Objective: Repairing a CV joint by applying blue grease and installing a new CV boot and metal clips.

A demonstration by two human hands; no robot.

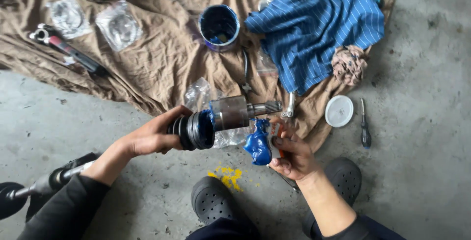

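Head view: axle joint (230,113) held in the air over the concrete floor (431,122), just above the edge of the tan cloth (162,63). My left hand (152,137) has its fingers wrapped tight around the black rubber boot (189,131), which sits pulled away from the metal cup; blue grease shows at the gap between them. My right hand (294,156) has its fingers closed on a squashed grease packet (262,144), smeared blue, just beside the joint. Judging by that, grease is partly in, the boot is not yet seated over the cup and no clamp shows on it.

Further out: blue grease tub (219,26) on the cloth, striped blue rag (314,24), white lid (339,111) and screwdriver (365,129) on the floor, bagged parts (119,26) upper left. Shaft (54,181) runs off lower left, its end cut off. Inside of the cup is hidden, can't tell how much grease is in there.
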